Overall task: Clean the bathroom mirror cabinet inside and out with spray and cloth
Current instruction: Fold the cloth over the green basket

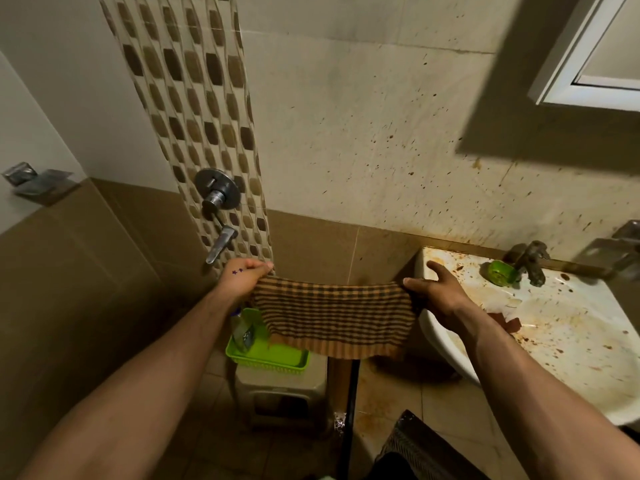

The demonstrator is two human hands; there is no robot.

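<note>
A brown and orange checked cloth [332, 317] hangs stretched between both hands in front of the wall. My left hand [244, 277] pinches its upper left corner. My right hand [434, 292] grips the upper right corner, with the forefinger stretched out over the sink's rim. A clear spray bottle [242, 329] lies in a green basket [277, 358] below the cloth, partly hidden by my left wrist. The white-framed mirror cabinet [588, 64] shows at the top right, cut off by the frame's edge.
A stained white sink [554, 327] with a tap [530, 261] and a green dish [500, 271] stands at the right. The basket rests on a grey plastic stool [280, 393]. A shower valve [217, 192] and spout [221, 244] jut from the patterned tile strip. A metal soap holder [34, 180] is on the left wall.
</note>
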